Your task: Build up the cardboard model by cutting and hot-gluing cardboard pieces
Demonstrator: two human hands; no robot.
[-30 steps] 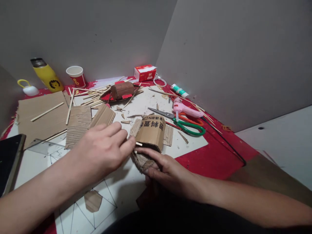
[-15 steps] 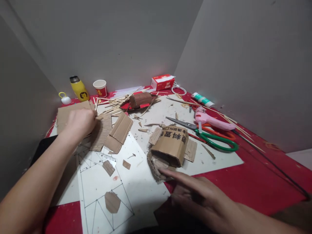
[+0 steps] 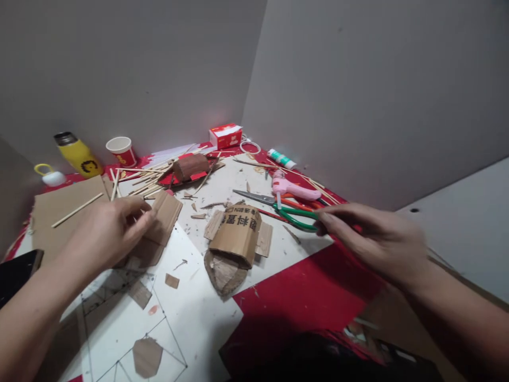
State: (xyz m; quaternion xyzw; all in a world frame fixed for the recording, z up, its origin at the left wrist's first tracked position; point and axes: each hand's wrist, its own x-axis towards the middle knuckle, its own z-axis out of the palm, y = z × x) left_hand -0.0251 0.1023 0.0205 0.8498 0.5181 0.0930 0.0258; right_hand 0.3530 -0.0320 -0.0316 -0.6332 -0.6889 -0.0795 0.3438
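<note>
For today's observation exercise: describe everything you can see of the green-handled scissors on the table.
The scissors lie flat on the white sheet, grey metal blades shut and pointing left towards the folded cardboard piece. Their looped green handles, plastic by the look, point right. An orange-handled tool and the pink glue gun lie just behind. The right hand has its fingertips at the handle loop; the grip is blurred.
</note>
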